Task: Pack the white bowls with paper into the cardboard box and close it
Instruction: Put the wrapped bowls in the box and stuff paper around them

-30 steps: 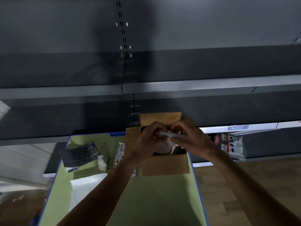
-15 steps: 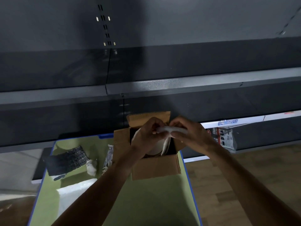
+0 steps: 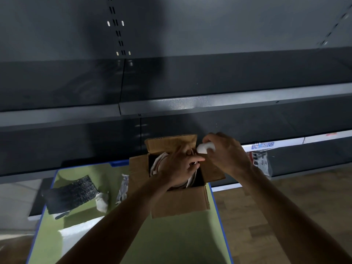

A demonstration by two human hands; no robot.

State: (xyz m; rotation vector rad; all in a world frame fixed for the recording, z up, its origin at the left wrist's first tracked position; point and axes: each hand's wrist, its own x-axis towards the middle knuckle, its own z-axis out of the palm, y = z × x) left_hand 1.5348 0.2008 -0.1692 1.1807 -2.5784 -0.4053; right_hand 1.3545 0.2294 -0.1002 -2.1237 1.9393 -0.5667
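While the left hand (image 3: 179,168) lies w/ fingers fairly straight over the white bowls (image 3: 157,165), stood on edge inside the open cardboard box (image 3: 181,202) at the tabletop's (image 3: 171,241) far right corner, the right hand (image 3: 226,159) has fingers curled tight round a paper wad (image 3: 205,147) just above the box's far flap.

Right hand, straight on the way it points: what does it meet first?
Likely the left hand, in the cardboard box just left of the paper wad that the right hand grips. Depth is unclear; it might instead reach the back flap.
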